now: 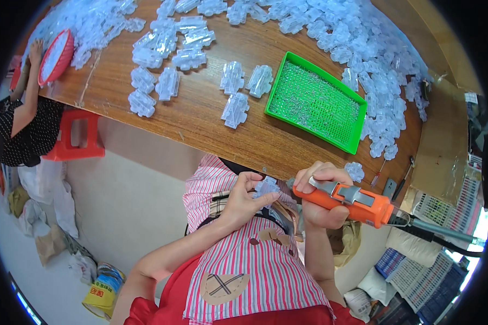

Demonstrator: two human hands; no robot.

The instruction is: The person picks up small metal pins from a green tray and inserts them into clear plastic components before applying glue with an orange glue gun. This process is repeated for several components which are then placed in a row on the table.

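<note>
Between the thumb and fingers of my left hand [243,199] is a clear plastic part [266,188], held just off the table's near edge. My right hand [325,200] is wrapped round an orange power screwdriver [331,200] with a silver lever, its front end turned toward the plastic part. Whether the tip touches the part is hidden. A cable leaves the tool's back end to the right. Beyond my hands a green perforated tray [274,112] holds many small metal screws [314,97]. Loose clear plastic parts [235,110] lie left of the tray.
Heaps of the same parts [358,38] cover the table's [190,119] far and right sides. A small screwdriver [378,173] lies near the right edge. At the far left a person's arm [28,103] is beside a red basket [58,59] and a red stool [81,135].
</note>
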